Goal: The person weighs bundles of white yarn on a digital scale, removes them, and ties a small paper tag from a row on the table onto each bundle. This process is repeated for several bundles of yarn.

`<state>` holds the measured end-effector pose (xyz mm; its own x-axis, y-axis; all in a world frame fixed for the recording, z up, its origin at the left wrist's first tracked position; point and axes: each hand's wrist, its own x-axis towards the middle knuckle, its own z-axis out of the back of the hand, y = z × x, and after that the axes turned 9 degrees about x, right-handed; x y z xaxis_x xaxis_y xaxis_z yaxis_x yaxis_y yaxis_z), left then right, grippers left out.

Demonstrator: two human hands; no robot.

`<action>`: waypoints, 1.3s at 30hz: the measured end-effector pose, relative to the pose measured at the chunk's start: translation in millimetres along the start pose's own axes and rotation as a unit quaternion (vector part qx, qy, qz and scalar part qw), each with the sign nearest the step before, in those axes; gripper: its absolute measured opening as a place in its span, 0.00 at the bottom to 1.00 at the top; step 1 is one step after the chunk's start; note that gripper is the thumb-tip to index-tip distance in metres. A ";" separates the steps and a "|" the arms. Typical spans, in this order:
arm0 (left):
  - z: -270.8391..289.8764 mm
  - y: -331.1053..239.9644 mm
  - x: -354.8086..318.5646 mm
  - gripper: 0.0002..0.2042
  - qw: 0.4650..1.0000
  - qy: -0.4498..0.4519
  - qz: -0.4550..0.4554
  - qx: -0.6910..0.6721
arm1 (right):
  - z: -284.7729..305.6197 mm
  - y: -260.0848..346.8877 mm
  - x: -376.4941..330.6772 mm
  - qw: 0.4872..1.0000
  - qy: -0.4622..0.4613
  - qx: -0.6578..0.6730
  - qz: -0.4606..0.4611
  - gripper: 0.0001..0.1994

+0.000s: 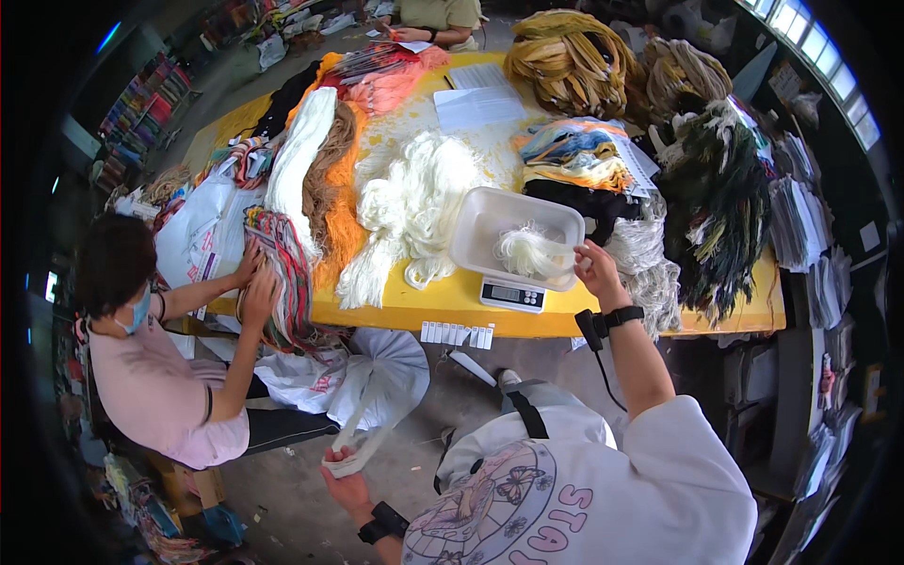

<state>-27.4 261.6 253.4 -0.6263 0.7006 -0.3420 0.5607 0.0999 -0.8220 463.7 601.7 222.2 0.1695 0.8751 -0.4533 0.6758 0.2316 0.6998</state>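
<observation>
My left hand (350, 482) is low, beside the table's front, closed round a pale loop of yarn (384, 422) that stretches upward from the fingers. At the right rim of a translucent plastic tub (463, 235), my right hand (600, 271) pinches the end of some white yarn. The rest of that small white hank (525, 250) lies inside the tub. Under the tub, a digital scale (513, 295) shows its front panel. A big tangled heap of off-white yarn (424, 188) lies just left of the tub.
On the yellow table (556, 323) lie orange yarn (341, 231), dark hanks (720, 207) and golden-brown bundles (570, 61). White tags (457, 334) line its front edge. A co-worker (165, 358) at the left handles multicoloured yarn; white sacks (386, 363) stand between us. Another person (438, 19) sits across.
</observation>
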 end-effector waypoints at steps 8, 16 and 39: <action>-82.1 -38.7 23.4 0.23 0.991 0.049 0.038 -0.120 | 69.2 -27.4 -5.6 0.985 -0.081 0.113 -0.104 0.16; -123.7 -38.6 22.4 0.17 0.967 0.176 0.093 -0.162 | 89.3 -40.5 -9.3 0.973 -0.113 0.160 -0.118 0.35; -127.0 -15.0 -0.8 0.16 0.967 0.179 0.144 -0.107 | 72.7 -49.8 4.6 0.968 -0.112 0.177 -0.141 0.20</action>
<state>33.4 349.3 323.8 -0.2201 0.9172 -0.3321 0.8074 -0.0197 -0.5896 483.0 563.2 145.1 0.0673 0.6754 -0.7344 0.9142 0.2531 0.3166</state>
